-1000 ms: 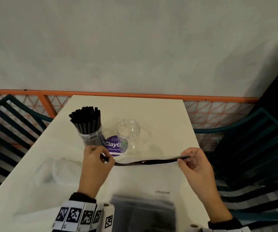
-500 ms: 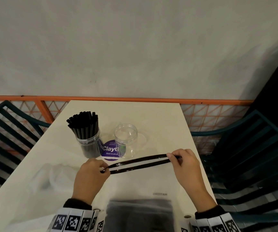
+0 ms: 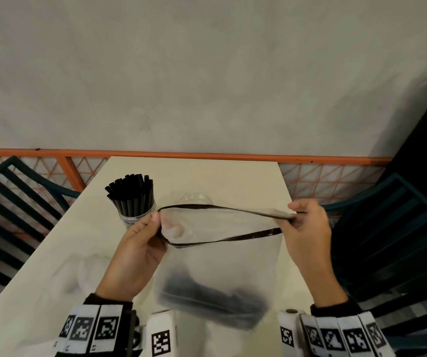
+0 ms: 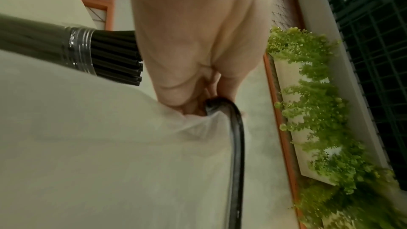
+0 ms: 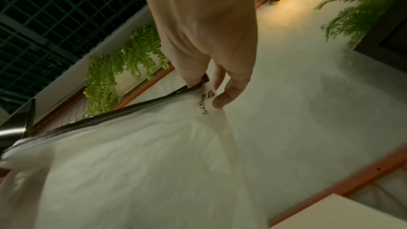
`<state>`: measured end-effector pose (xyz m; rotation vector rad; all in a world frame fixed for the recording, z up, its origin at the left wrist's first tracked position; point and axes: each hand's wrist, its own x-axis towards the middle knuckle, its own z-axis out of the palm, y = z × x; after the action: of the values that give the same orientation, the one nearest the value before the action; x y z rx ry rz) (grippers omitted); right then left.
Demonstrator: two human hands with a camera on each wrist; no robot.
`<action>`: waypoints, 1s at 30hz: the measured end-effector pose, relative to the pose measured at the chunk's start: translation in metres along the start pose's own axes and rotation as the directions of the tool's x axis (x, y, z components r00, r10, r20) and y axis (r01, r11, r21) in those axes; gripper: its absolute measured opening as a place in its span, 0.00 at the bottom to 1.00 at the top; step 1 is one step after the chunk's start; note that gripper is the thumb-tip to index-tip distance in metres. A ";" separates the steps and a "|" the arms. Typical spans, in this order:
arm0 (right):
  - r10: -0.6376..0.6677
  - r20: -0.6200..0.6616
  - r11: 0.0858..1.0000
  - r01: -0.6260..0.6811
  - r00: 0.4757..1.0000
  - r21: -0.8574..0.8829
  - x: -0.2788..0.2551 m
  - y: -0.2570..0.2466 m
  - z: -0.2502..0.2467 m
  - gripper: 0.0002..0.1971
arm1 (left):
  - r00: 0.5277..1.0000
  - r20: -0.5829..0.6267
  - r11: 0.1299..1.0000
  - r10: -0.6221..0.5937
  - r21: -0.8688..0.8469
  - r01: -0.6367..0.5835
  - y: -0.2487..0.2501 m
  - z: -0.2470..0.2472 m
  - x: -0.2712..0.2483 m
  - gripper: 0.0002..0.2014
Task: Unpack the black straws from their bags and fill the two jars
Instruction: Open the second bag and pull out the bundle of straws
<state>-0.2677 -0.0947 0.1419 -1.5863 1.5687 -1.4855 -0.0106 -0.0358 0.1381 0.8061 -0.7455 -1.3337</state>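
I hold a frosted plastic bag (image 3: 220,264) with a black zip strip up above the table, its mouth pulled wide apart. My left hand (image 3: 153,222) pinches the left end of the mouth (image 4: 209,109). My right hand (image 3: 293,219) pinches the right end (image 5: 198,84). A dark bundle of black straws (image 3: 207,297) lies in the bag's bottom. One clear jar (image 3: 136,215) packed with black straws (image 4: 114,57) stands behind my left hand. The second clear jar (image 3: 195,198), empty, shows just over the bag's far lip.
An empty crumpled plastic bag (image 3: 78,274) lies on the cream table (image 3: 207,176) at the left. Dark green slatted chairs (image 3: 400,228) stand on both sides. An orange rail (image 3: 207,154) and a grey wall close off the far end.
The bag's mouth has gone from shut, to a narrow slit, to wide apart. Both hands have lifted the bag off the table toward me, hiding the purple label.
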 end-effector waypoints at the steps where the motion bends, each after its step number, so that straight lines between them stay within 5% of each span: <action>1: 0.017 0.017 1.000 -0.016 1.000 -0.020 0.002 0.001 -0.003 0.12 | 1.000 0.021 1.000 0.009 0.022 -0.009 0.002 0.000 0.000 0.30; 5: 0.128 0.251 0.965 -0.179 0.960 0.193 -0.003 -0.005 -0.001 0.12 | 0.997 0.065 0.981 0.052 0.186 -0.064 0.008 0.013 -0.004 0.21; 8: 0.214 0.351 0.862 -0.346 0.911 0.371 -0.007 -0.011 0.002 0.07 | 0.992 -0.039 0.903 0.120 0.419 -0.092 0.009 0.020 -0.004 0.10; 11: 0.292 0.556 0.600 -0.602 0.778 0.527 -0.005 -0.006 -0.007 0.05 | 0.931 -0.146 0.576 0.335 0.813 -0.080 0.005 0.004 0.000 0.11; 13: 0.260 0.709 0.428 -0.736 0.655 0.524 -0.004 -0.001 -0.011 0.18 | 0.907 -0.143 0.324 0.397 0.946 0.007 0.003 -0.009 0.001 0.14; 14: 0.240 0.760 0.355 -0.783 0.604 0.511 -0.005 0.000 -0.012 0.24 | 0.910 -0.171 0.285 0.379 0.957 0.061 0.001 -0.014 0.001 0.14; 16: 0.193 0.814 0.272 -0.827 0.548 0.492 -0.006 0.004 -0.010 0.31 | 0.923 -0.258 0.333 0.284 0.930 0.158 -0.003 -0.019 0.001 0.10; 19: 0.195 0.838 0.180 -0.858 0.510 0.481 -0.007 0.004 -0.005 0.27 | 0.950 -0.306 0.694 -0.055 0.673 0.257 -0.009 -0.021 0.003 0.11; 21: 0.254 0.835 0.110 -0.872 0.489 0.477 -0.005 0.008 0.000 0.24 | 0.939 -0.190 0.877 -0.288 0.341 0.338 -0.009 -0.018 -0.001 0.05; 23: 0.333 0.814 0.131 -0.879 0.475 0.459 -0.004 0.011 0.004 0.14 | 0.915 -0.020 0.904 -0.403 0.147 0.401 -0.010 -0.017 -0.007 0.22; 25: 0.384 0.764 0.242 -0.855 0.519 0.459 -0.006 0.010 0.008 0.06 | 0.912 0.039 0.912 -0.409 0.021 0.409 -0.014 -0.014 -0.008 0.28; 28: 0.352 0.668 0.533 -0.727 0.656 0.433 -0.016 0.008 0.010 0.04 | 0.916 -0.024 0.898 -0.401 -0.209 0.387 -0.019 -0.010 -0.003 0.24; 30: 0.312 0.629 0.786 -0.565 0.712 0.250 -0.023 0.005 0.006 0.08 | 0.923 -0.026 0.886 -0.384 -0.291 0.361 -0.019 -0.006 0.001 0.23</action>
<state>-0.2589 -0.0774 0.1268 -1.1143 1.0744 -0.8851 -0.0151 -0.0370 0.1188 0.7930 -0.3280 -1.6959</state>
